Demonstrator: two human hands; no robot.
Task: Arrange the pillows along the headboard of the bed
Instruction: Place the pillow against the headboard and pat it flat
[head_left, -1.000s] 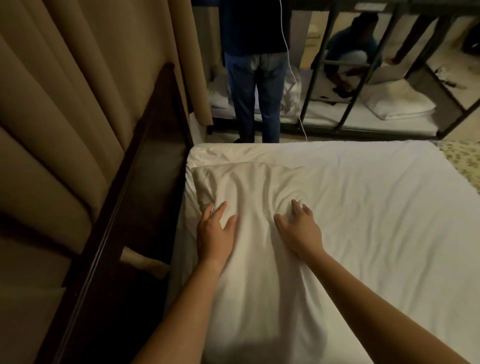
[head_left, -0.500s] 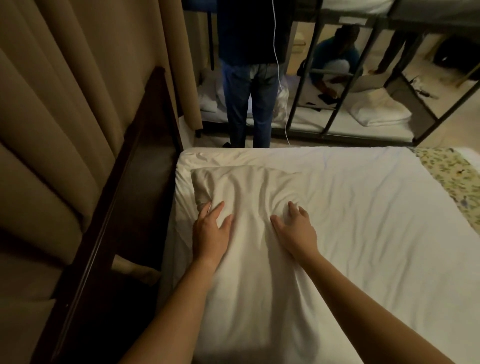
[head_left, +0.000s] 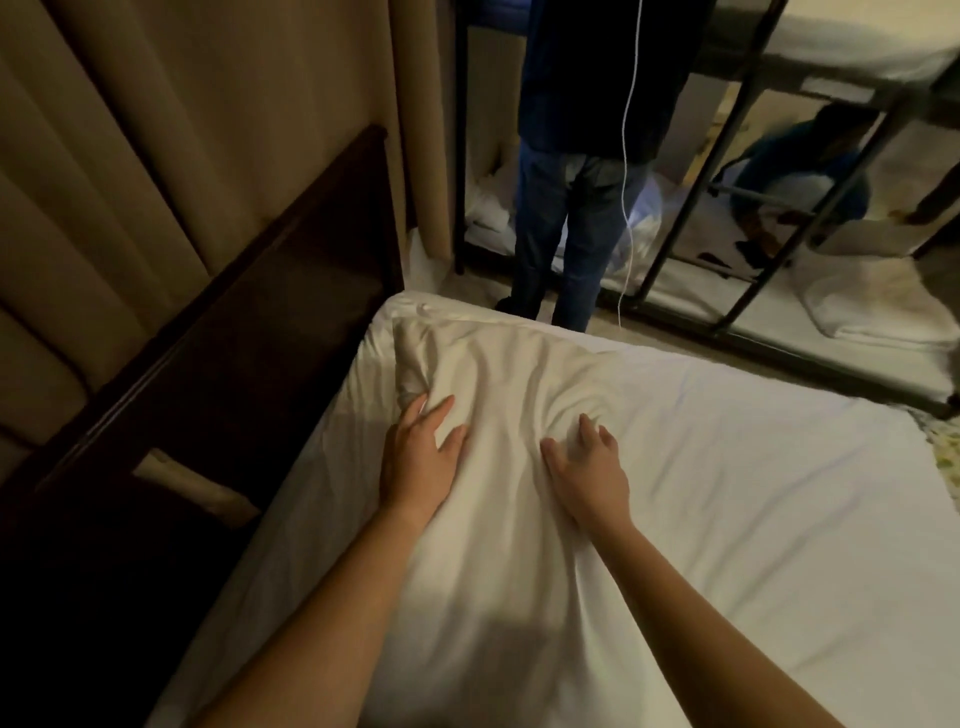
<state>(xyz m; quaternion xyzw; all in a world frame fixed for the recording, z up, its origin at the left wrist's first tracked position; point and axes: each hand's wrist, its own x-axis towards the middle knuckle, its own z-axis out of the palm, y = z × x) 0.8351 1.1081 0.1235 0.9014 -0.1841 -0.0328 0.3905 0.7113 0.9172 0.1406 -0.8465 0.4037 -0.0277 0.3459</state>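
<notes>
Along mattress (head_left: 727, 519) edge beside dark wooden headboard (head_left: 270, 291): long white pillow (head_left: 493, 519) lying lengthwise, left hand (head_left: 418, 462) and right hand (head_left: 589, 475) pressed flat, fingers spread, gripping nothing.

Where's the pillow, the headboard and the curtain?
pillow (head_left: 498, 395), head camera view, on its creased middle.
headboard (head_left: 291, 291), head camera view, on the dark wooden panel.
curtain (head_left: 171, 119), head camera view, on a beige fold.
</notes>
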